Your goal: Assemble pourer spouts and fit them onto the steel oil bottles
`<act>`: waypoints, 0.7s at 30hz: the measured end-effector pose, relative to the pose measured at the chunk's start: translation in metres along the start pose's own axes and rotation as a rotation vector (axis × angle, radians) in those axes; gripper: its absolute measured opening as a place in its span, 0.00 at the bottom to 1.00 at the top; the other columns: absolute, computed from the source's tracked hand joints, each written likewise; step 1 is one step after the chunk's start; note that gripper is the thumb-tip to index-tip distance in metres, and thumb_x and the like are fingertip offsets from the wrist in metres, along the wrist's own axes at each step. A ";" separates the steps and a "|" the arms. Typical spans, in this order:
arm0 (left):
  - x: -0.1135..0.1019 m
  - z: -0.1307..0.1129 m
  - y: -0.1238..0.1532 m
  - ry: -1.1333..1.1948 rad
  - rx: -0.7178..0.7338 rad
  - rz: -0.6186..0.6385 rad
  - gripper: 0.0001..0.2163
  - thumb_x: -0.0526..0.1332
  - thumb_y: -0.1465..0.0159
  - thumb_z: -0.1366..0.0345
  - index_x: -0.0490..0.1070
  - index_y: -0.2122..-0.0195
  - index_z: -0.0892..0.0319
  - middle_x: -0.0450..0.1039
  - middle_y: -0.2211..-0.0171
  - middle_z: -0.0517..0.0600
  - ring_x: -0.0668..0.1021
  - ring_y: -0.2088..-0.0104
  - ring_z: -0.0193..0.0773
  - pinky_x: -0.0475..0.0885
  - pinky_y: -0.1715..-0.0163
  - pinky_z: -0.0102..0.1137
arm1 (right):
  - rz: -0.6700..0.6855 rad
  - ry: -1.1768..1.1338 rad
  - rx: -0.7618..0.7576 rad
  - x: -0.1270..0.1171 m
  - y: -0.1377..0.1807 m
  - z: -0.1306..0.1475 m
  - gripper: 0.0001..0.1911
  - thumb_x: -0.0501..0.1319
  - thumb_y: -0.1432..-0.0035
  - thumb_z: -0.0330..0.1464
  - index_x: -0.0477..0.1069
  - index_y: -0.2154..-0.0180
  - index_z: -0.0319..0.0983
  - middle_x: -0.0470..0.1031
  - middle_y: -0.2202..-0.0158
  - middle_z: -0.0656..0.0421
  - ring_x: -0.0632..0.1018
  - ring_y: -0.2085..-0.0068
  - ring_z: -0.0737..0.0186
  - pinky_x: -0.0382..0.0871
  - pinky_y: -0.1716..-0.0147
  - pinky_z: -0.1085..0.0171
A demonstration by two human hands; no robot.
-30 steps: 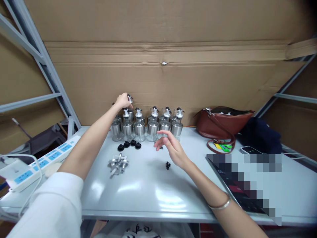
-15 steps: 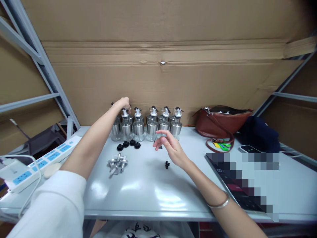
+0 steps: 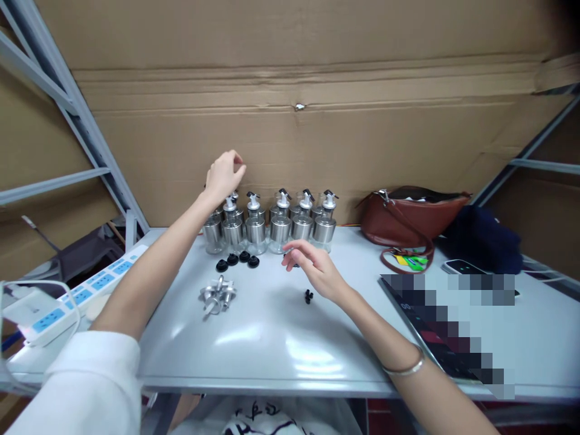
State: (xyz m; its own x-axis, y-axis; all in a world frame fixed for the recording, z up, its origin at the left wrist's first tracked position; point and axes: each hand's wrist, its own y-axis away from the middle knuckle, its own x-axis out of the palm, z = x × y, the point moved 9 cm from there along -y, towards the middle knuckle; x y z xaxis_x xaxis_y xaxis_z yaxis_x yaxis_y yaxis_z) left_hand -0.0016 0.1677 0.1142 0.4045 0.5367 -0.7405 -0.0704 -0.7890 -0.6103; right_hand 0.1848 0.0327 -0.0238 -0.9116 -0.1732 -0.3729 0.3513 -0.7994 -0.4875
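My left hand (image 3: pixel 225 173) is raised above the left end of the bottles, with its fingers bent and its thumb apart; nothing shows in it. Below it stand glass bottles (image 3: pixel 256 229) with steel bands, in two rows. Several carry white pour spouts (image 3: pixel 281 199) with black levers. Over the table in front of the bottles hovers my right hand (image 3: pixel 316 266), open, its fingers loosely spread. Black plugs (image 3: pixel 243 257) lie before the bottles at left. Nearer me is a pile of silver spout parts (image 3: pixel 218 297), and tiny black pieces (image 3: pixel 309 296) sit below my right hand.
A white power strip (image 3: pixel 81 296) with cables runs along the left edge. At right are a brown leather bag (image 3: pixel 408 223), a dark blue cap (image 3: pixel 484 238), a white device (image 3: pixel 462 267) and a tablet (image 3: pixel 421 323). Cardboard (image 3: pixel 290 139) walls the back.
My left hand has lifted up off the bottle tops, and its fingers have come apart. My right hand stays nearly where it was. The view has shifted slightly.
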 end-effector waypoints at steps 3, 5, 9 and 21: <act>-0.022 -0.030 0.042 0.121 0.212 -0.031 0.09 0.53 0.35 0.62 0.69 0.61 0.59 0.74 0.60 0.53 0.75 0.57 0.43 0.67 0.54 0.35 | 0.004 0.104 -0.022 0.000 0.000 0.003 0.13 0.53 0.36 0.41 0.69 0.61 0.39 0.77 0.72 0.58 0.77 0.71 0.64 0.68 0.72 0.66; -0.012 -0.048 0.077 0.100 0.336 0.204 0.10 0.52 0.34 0.59 0.70 0.63 0.58 0.74 0.62 0.51 0.75 0.61 0.40 0.67 0.58 0.33 | 0.012 0.183 -0.055 0.001 0.000 0.005 0.12 0.54 0.37 0.40 0.69 0.66 0.39 0.76 0.75 0.59 0.76 0.74 0.65 0.64 0.77 0.68; 0.027 -0.046 0.152 -0.042 0.359 0.803 0.18 0.45 0.32 0.56 0.73 0.66 0.56 0.75 0.68 0.51 0.75 0.67 0.38 0.66 0.65 0.30 | 0.012 0.325 -0.153 0.005 0.001 0.008 0.21 0.53 0.36 0.42 0.66 0.79 0.40 0.69 0.83 0.62 0.69 0.80 0.68 0.61 0.78 0.67; 0.065 0.000 0.189 -0.241 0.296 1.255 0.23 0.58 0.46 0.73 0.66 0.48 0.52 0.72 0.50 0.52 0.75 0.54 0.41 0.66 0.62 0.27 | 0.120 0.507 -0.269 0.020 0.006 0.009 0.12 0.49 0.35 0.30 0.71 0.63 0.40 0.76 0.66 0.54 0.74 0.69 0.62 0.67 0.69 0.64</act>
State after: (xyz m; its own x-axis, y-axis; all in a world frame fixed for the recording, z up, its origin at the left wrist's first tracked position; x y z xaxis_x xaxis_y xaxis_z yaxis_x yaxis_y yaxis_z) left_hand 0.0113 0.0531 -0.0495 -0.2525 -0.4466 -0.8583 -0.4860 -0.7085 0.5116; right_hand 0.1672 0.0194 -0.0271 -0.6692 0.0967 -0.7368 0.5481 -0.6053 -0.5773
